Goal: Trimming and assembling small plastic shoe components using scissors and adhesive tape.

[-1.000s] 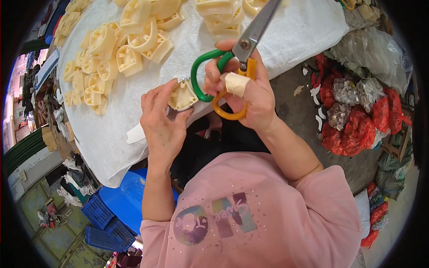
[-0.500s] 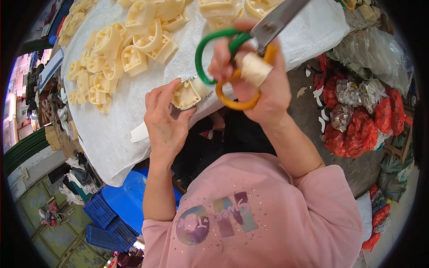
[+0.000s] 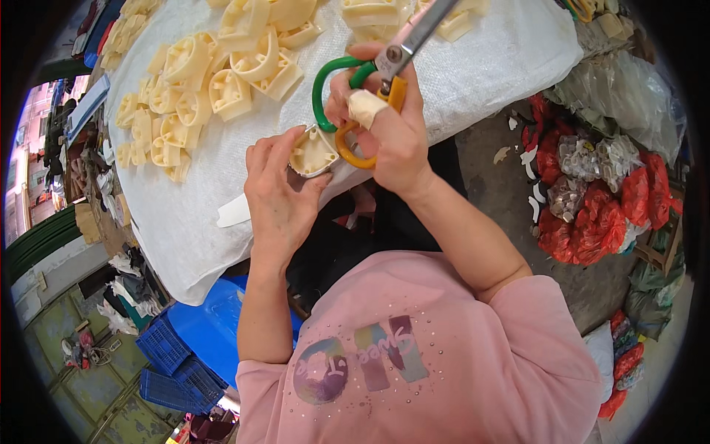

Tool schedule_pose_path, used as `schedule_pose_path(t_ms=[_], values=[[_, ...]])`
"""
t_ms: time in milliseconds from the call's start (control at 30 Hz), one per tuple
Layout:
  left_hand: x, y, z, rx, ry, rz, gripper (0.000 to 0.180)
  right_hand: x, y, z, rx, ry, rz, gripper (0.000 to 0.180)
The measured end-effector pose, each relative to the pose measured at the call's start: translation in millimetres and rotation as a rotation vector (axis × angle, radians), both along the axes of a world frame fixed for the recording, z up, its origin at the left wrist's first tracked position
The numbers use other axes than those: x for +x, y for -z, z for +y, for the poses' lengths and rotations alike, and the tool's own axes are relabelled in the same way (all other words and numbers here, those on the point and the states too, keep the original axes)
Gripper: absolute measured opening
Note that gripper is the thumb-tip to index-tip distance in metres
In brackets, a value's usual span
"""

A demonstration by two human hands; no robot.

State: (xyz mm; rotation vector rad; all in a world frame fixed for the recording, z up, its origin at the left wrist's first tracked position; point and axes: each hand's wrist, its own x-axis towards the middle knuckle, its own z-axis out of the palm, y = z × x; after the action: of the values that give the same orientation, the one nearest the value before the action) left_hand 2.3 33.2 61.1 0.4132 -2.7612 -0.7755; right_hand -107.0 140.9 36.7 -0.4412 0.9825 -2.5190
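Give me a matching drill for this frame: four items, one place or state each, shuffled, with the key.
Items:
1. scissors
2. cream plastic part
3. blue crates
4. red bags

Places:
A. on the floor at the person's right
B. in the left hand
C. on the floor, lower left
D. in the right hand

Pairs: 1-D, 2-B, 3-C, 4-A

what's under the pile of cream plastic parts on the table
A white woven cloth lies under the cream plastic parts and hangs over the near edge. The table surface beneath is fully covered, so its material cannot be seen.
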Motion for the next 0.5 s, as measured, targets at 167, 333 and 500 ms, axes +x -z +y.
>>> schedule_pose_path(t_ms=[167,333,500], values=[[-3.7,0.9,-0.5,0.028,-0.014,-0.005,0.061,-1.4,-4.4,5.2,-0.163,0.093,-0.030,0.039],[-3.2,1.7,-2.1,0.012,-0.013,-0.012,0.060,-4.0,4.9,5.7,-0.107,-0.040,0.012,0.039],[0.9,0.6,-3.5,0.013,-0.008,-0.002,0.060,-2.8,-18.6,18.3,-0.296,0.017,-0.017,0.042]])
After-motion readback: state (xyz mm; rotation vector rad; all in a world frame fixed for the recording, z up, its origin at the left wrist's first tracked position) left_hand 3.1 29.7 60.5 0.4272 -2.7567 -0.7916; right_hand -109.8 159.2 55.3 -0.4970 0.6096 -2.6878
